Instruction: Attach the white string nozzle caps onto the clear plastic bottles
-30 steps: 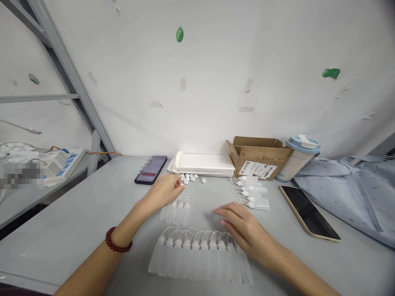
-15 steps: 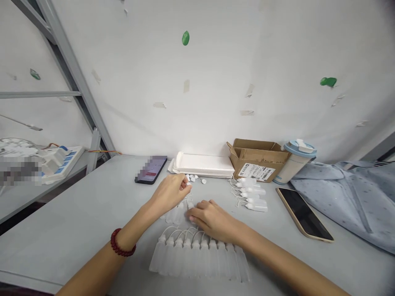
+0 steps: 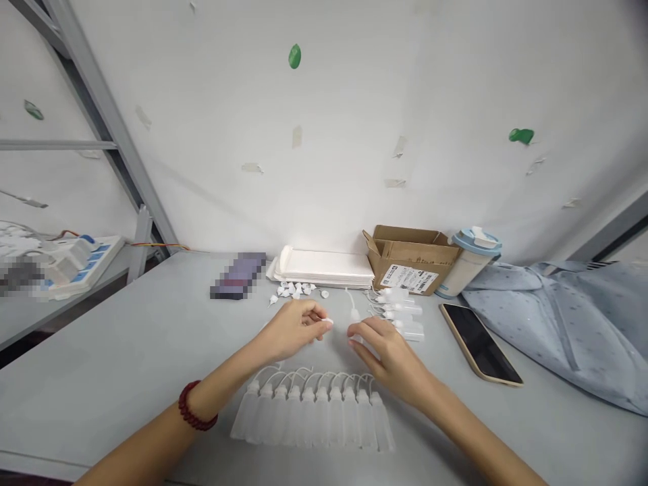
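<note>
My left hand [image 3: 296,331], with a dark red bead bracelet on the wrist, pinches a small white cap [image 3: 328,322] between thumb and fingers. Just to its right, my right hand [image 3: 387,347] is closed around a small translucent squeeze bottle [image 3: 355,314]; its top and thin white strap point up, and its body is mostly hidden by the fingers. In front of both hands lies a row of several similar bottles [image 3: 308,418], side by side, their curved straps toward the wall. Several loose white caps [image 3: 293,290] are scattered beyond my left hand.
More small bottles [image 3: 408,329] lie right of my right hand. Along the wall stand white flat packs [image 3: 327,264], an open cardboard box [image 3: 410,260] and a blue-lidded cup [image 3: 468,263]. A phone [image 3: 480,344] and blue fabric [image 3: 547,324] are at right, another phone [image 3: 237,275] at left.
My left hand has drawn back from the loose caps, now with one in its fingers. My right hand has moved right and lifted a bottle from behind the row.
</note>
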Action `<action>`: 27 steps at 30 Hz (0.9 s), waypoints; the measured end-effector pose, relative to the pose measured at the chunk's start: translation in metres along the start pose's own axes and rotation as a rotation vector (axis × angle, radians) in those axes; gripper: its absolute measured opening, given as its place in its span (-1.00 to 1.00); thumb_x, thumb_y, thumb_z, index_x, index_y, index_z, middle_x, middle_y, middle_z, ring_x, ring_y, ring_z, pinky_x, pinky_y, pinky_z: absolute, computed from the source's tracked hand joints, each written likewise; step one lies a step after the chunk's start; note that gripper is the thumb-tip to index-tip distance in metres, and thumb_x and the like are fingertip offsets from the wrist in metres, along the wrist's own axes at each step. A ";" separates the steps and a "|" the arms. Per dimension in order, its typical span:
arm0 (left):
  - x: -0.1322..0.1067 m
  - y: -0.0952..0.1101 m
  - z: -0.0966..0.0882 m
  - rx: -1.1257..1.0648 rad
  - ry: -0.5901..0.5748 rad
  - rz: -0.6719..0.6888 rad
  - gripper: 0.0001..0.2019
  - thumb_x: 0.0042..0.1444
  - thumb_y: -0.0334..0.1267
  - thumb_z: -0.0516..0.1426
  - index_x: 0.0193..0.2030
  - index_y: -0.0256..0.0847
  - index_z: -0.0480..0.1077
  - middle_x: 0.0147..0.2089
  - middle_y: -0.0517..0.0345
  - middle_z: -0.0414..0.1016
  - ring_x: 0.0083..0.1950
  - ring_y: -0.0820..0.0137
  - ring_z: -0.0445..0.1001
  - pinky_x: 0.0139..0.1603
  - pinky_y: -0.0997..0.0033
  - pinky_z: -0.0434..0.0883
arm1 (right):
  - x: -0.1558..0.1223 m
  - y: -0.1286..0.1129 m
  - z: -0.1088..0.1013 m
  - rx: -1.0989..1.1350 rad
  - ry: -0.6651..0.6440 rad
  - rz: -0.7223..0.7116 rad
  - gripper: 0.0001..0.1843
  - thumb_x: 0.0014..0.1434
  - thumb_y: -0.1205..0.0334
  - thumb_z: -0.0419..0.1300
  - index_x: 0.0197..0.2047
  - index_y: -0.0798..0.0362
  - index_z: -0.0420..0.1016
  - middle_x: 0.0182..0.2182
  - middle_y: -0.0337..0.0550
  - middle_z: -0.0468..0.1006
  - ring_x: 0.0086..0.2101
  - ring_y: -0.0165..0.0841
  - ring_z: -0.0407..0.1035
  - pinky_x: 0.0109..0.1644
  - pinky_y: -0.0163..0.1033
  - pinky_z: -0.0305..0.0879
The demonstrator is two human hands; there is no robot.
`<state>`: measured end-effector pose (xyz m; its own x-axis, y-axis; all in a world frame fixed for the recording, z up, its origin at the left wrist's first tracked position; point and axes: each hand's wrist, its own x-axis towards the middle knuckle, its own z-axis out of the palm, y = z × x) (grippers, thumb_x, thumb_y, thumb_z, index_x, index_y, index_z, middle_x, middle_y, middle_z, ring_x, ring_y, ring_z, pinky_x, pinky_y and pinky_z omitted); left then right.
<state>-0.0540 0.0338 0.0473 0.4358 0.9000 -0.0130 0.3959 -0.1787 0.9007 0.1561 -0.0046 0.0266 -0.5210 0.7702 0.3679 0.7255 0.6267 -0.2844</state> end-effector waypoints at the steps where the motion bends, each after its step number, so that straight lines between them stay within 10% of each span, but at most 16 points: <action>1: 0.000 0.001 0.003 -0.056 -0.022 -0.005 -0.78 0.05 -0.13 0.12 -0.31 -0.27 0.38 -0.43 0.16 0.47 -0.38 0.39 0.48 -0.34 0.41 0.42 | 0.000 -0.003 0.000 -0.011 0.009 -0.029 -0.85 0.25 0.37 -0.02 -0.18 0.03 0.34 -0.33 -0.11 0.45 -0.30 -0.30 0.32 -0.23 -0.22 0.18; 16: -0.012 0.016 0.005 -0.143 -0.216 0.048 -0.78 0.10 -0.12 0.11 -0.31 -0.27 0.41 -0.41 0.17 0.43 -0.36 0.43 0.42 -0.28 0.44 0.38 | -0.007 -0.015 -0.005 0.139 0.003 -0.164 -0.84 -0.08 0.47 -0.06 -0.42 0.04 0.18 -0.49 -0.21 0.29 -0.45 -0.36 0.12 -0.35 -0.26 0.06; 27: -0.013 0.011 0.011 -0.211 -0.300 0.032 -0.77 0.12 -0.16 0.11 -0.32 -0.30 0.48 -0.48 0.19 0.42 -0.42 0.45 0.42 -0.32 0.48 0.38 | -0.008 -0.017 -0.006 0.773 -0.088 0.176 -0.90 0.03 0.41 -0.11 -0.41 0.01 0.12 -0.56 -0.36 0.13 -0.53 -0.46 -0.01 -0.46 -0.33 -0.05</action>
<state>-0.0464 0.0160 0.0525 0.6753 0.7330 -0.0817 0.2163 -0.0909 0.9721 0.1505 -0.0215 0.0334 -0.4853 0.8515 0.1984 0.2997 0.3752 -0.8772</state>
